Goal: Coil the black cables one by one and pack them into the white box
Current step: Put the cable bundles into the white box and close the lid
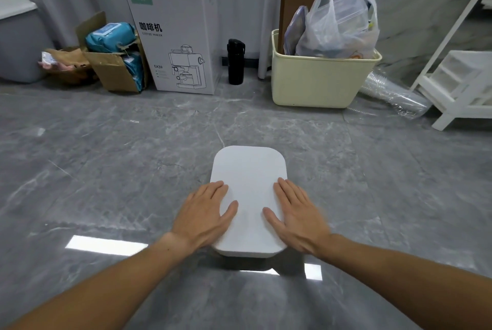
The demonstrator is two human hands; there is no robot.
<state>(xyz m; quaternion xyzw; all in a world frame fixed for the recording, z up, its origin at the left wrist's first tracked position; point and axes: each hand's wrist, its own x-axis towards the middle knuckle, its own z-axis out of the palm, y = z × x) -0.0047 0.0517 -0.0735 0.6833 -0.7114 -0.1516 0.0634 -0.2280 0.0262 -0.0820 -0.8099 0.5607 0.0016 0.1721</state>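
Observation:
A white box (pixel 249 172) with rounded corners stands on the grey marble floor in the middle of the view, its flat lid closed. My left hand (pixel 205 212) lies flat on the lid's left edge, fingers straight. On the right edge my right hand (pixel 295 212) presses the lid the same way, fingers straight and together. No black cable shows anywhere; what the box holds is hidden by the lid.
Along the far wall stand a coffee-maker carton (pixel 175 36), an open brown cardboard box (pixel 114 63), a black bottle (pixel 235 62) and a cream bin (pixel 319 79) stuffed with plastic bags. A white shelf unit (pixel 458 82) is at the right.

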